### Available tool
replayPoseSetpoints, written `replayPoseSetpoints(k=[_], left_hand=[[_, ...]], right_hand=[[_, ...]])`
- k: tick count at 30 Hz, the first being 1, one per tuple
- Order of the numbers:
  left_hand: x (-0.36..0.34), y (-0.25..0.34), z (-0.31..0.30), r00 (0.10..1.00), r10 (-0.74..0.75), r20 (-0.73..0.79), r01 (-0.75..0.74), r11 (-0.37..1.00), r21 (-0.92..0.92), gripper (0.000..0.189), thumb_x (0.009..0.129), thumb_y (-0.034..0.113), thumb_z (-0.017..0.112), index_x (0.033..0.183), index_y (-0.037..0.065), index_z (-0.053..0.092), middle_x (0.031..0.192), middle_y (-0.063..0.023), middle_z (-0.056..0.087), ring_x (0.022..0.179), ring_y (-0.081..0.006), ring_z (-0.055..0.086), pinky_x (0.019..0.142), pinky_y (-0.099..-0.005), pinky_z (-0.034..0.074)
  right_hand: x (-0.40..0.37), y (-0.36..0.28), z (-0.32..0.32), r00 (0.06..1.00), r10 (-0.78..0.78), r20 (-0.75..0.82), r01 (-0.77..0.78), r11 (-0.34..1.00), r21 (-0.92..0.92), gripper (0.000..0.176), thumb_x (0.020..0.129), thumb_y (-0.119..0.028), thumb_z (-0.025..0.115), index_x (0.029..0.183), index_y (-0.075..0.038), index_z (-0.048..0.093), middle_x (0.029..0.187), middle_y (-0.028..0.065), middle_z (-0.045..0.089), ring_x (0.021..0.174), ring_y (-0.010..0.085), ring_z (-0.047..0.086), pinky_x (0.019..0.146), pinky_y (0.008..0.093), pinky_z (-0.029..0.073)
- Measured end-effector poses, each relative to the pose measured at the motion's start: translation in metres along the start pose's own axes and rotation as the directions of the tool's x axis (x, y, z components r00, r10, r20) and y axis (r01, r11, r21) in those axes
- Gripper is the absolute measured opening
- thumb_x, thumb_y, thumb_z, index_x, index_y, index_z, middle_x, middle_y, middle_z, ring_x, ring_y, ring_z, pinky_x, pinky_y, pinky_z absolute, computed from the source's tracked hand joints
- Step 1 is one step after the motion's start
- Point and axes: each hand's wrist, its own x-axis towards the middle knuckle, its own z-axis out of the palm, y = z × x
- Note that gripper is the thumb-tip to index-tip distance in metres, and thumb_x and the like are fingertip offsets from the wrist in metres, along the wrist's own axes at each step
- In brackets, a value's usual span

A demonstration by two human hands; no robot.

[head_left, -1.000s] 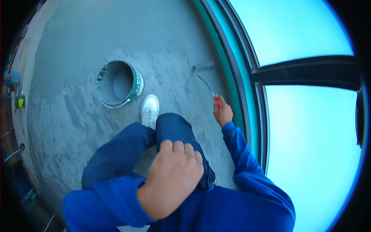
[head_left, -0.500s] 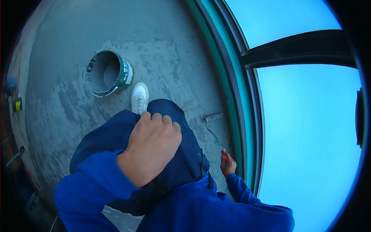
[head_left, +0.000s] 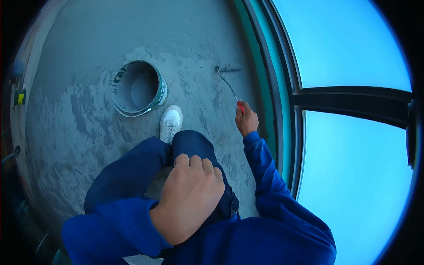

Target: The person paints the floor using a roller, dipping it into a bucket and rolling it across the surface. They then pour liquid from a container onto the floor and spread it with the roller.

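My right hand [head_left: 247, 121] is wrapped round the red handle of a paint roller [head_left: 229, 84]. The thin wire frame runs up to the roller head [head_left: 229, 68], which lies on the grey-coated floor [head_left: 190, 70] close to the window frame. My left hand [head_left: 192, 194] hangs closed over my bent knee, its back and knuckles toward me; the fingertips are curled out of sight and nothing shows in them. A green bucket [head_left: 138, 87] stands tilted toward the view beyond my white shoe [head_left: 171, 119], with grey material inside and smeared on its rim.
Along the right runs a dark window frame [head_left: 287, 92] with a teal lower strip and bright panes [head_left: 353, 154]. The floor carries patchy, streaked grey coating, smoother at the far end. A yellow and black item [head_left: 19, 97] sits by the left edge.
My right hand has pushed the roller forward along the floor beside the window frame, and my right arm is stretched further out. My left hand stays closed over the knee; the view has shifted slightly.
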Motion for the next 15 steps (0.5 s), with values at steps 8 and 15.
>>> replayPoseSetpoints(k=[8,15], left_hand=[[-0.011,-0.015,-0.006,0.999,-0.049,0.02,0.048,0.997,0.062,0.004,0.072,0.01,0.061,0.071,0.008,0.057,0.065,-0.0031,0.048,0.067,-0.016,0.05,0.061,-0.0309,0.037],[-0.018,-0.035,-0.026,0.997,-0.039,0.061,0.047,0.99,-0.134,0.006,0.077,0.013,0.058,0.078,0.009,0.062,0.074,-0.0046,0.054,0.075,-0.0175,0.052,0.069,-0.0332,0.038]], right_hand=[[0.191,-0.093,-0.006,0.999,0.048,0.026,-0.047,0.998,-0.031,0.024,0.084,-0.028,0.055,0.103,-0.019,0.066,0.101,0.0162,0.066,0.095,0.0374,0.063,0.083,0.0459,0.05],[0.283,-0.139,0.013,0.999,0.031,0.038,-0.028,0.996,-0.087,0.025,0.083,-0.026,0.054,0.103,-0.02,0.067,0.104,0.015,0.066,0.099,0.0365,0.062,0.086,0.0458,0.05]])
